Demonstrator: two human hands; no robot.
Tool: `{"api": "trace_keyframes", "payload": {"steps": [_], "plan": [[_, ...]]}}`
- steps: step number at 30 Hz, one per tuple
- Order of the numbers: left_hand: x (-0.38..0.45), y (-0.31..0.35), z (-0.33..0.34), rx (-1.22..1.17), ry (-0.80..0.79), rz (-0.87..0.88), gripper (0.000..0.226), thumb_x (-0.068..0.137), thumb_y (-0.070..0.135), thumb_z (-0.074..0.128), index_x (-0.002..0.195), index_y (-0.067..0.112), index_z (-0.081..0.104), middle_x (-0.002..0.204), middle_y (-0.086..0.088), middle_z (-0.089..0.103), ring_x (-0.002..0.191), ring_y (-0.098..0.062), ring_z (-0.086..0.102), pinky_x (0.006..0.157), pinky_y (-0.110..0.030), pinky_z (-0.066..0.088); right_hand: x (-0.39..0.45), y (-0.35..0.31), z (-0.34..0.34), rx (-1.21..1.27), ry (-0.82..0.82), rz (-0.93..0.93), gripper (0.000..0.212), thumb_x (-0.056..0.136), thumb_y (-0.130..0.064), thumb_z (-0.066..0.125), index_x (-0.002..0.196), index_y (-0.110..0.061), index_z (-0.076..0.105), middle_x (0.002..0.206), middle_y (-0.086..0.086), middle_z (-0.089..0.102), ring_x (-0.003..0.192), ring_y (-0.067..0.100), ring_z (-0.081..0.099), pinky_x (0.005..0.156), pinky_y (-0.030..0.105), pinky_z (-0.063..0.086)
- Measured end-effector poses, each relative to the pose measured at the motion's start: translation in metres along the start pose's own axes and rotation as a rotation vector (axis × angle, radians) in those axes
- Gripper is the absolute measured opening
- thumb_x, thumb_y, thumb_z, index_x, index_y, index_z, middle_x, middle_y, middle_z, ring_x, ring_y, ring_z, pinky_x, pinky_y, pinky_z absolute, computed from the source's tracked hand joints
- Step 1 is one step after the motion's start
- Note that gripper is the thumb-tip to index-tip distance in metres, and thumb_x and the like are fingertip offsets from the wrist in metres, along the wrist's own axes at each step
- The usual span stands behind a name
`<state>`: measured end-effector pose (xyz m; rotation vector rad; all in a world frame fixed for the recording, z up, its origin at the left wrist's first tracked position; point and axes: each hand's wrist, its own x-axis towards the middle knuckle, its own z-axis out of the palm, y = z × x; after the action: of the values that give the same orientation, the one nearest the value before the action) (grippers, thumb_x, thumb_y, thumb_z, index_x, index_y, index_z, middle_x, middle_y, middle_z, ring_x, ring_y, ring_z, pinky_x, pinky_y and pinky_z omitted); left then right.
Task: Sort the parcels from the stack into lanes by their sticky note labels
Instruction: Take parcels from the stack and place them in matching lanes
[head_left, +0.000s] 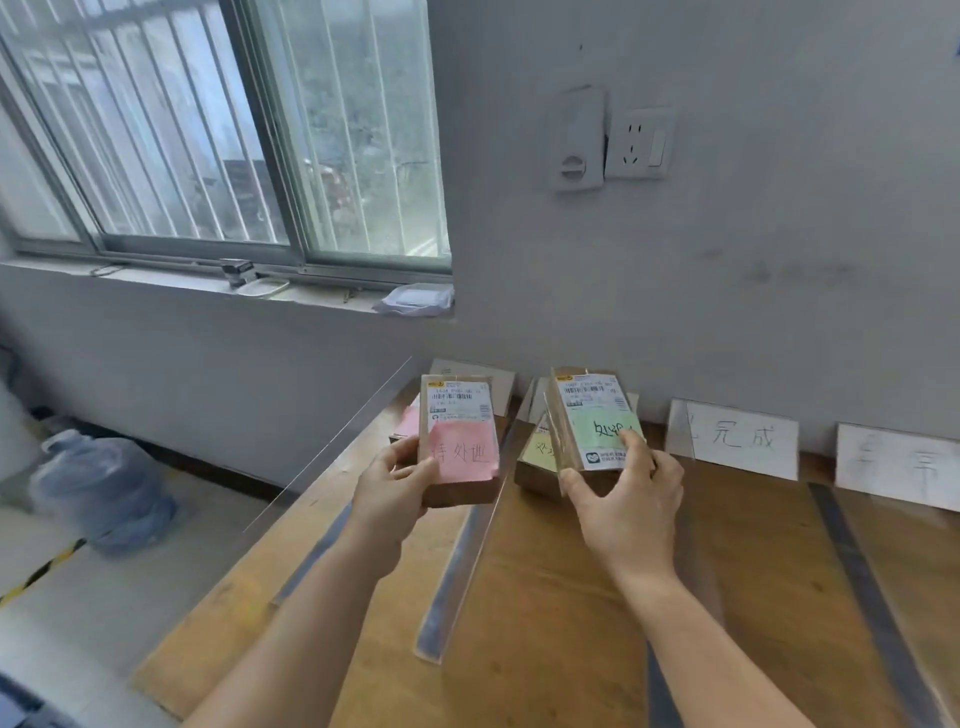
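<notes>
Counter (571, 597): brown wood, smooth, slight sheen. Lane strips (452, 571): dull grey tape, matt. Left parcel (457, 488) and right parcel (597, 431): brown cardboard, matt, white printed paper labels. Pink sticky note (465, 452) and green sticky note (602, 428): matt paper. Far lane signs (743, 441): white paper, handwritten. Wall (727, 260): matt grey paint, scuffed. Socket (641, 143): smooth white plastic. Window frame (291, 130): metal.

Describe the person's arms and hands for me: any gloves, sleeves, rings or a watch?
Both arms are bare from the bottom of the picture up to the wrists, so no sleeves show. The left hand and the right hand wear no gloves. No watch, bracelet or ring can be seen on either one, and no tape or markings. The fingernails look short and plain.
</notes>
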<state>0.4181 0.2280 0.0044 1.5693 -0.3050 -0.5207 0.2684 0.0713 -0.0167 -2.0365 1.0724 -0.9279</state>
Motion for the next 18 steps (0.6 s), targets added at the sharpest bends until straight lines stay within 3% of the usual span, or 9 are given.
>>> {"api": "trace_keyframes", "payload": {"steps": [4, 9, 18], "plan": [[0.046, -0.014, -0.003, 0.007, 0.028, -0.048, 0.036, 0.092, 0.023, 0.062, 0.125, 0.028, 0.049, 0.106, -0.004, 0.066, 0.1, -0.018, 0.062, 0.062, -0.023, 0.049, 0.017, 0.018, 0.024, -0.065, 0.003, 0.103, 0.078, 0.079, -0.042, 0.072, 0.142, -0.026, 0.027, 0.142, 0.009, 0.021, 0.13, 0.027, 0.02, 0.097, 0.04, 0.039], [0.099, -0.04, -0.003, 0.091, -0.006, -0.103, 0.028, 0.093, 0.021, 0.059, 0.12, 0.027, 0.051, 0.108, -0.002, 0.063, 0.105, -0.02, 0.06, 0.066, -0.027, 0.051, 0.028, 0.03, 0.051, -0.167, 0.015, 0.239, 0.078, 0.081, -0.041, 0.07, 0.143, -0.023, 0.027, 0.142, 0.011, 0.021, 0.13, 0.029, 0.022, 0.095, 0.041, 0.041], [0.171, -0.083, 0.005, 0.253, -0.109, -0.199, 0.043, 0.093, 0.028, 0.058, 0.134, 0.024, 0.045, 0.112, -0.001, 0.062, 0.105, -0.018, 0.059, 0.065, -0.026, 0.051, 0.051, 0.053, 0.084, -0.327, 0.069, 0.436, 0.078, 0.082, -0.042, 0.069, 0.143, -0.021, 0.026, 0.143, 0.016, 0.021, 0.13, 0.033, 0.024, 0.091, 0.041, 0.044]]}}
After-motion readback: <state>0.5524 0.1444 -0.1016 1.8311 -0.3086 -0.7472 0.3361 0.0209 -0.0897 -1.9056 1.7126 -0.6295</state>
